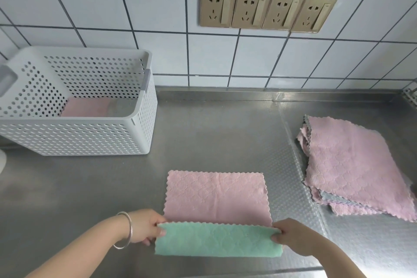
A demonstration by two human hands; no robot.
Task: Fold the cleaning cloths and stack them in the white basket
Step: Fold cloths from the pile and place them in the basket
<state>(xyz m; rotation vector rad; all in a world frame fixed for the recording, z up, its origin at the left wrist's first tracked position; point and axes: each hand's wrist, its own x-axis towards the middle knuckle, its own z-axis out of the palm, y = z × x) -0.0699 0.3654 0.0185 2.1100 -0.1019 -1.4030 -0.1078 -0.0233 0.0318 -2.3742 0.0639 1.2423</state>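
A cleaning cloth (216,198), pink on one face and green on the other, lies on the steel counter in front of me. Its near edge is turned up and over, showing a green strip. My left hand (144,225) pinches the left corner of that folded edge. The right corner is pinched by my right hand (291,236). A pile of unfolded pink and grey cloths (352,165) lies at the right. The white perforated basket (90,140) stands at the back left with a folded pink cloth (85,107) lying in its bottom.
The steel counter (203,133) runs back to a tiled wall with a row of gold sockets (266,10). A silver bangle (127,230) sits on my left wrist. A white object shows partly at the far left edge.
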